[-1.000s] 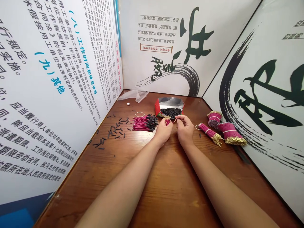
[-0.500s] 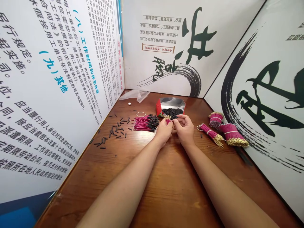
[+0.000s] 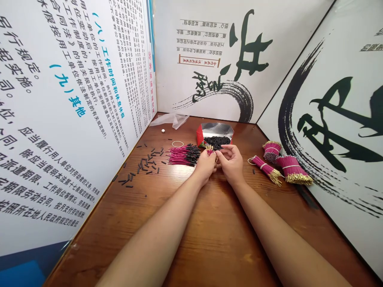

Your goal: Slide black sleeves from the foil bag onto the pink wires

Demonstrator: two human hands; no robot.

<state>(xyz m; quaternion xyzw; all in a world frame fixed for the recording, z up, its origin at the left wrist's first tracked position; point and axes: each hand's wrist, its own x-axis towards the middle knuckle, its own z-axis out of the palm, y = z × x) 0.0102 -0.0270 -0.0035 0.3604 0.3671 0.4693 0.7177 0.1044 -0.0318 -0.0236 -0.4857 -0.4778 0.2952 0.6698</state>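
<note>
Your left hand (image 3: pixel 206 166) is closed round a small bunch of wires (image 3: pixel 210 150), just near of the red box (image 3: pixel 199 136). Your right hand (image 3: pixel 232 163) meets it, fingers bent, though I can't tell what they pinch, if anything. Tied bundles (image 3: pixel 291 170) lie right, loose black tubes (image 3: pixel 146 164) left.

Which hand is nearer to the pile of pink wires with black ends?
Left. The left hand is close beside the black ends of the pile; the right hand is farther, on the other side of the left hand.
</note>
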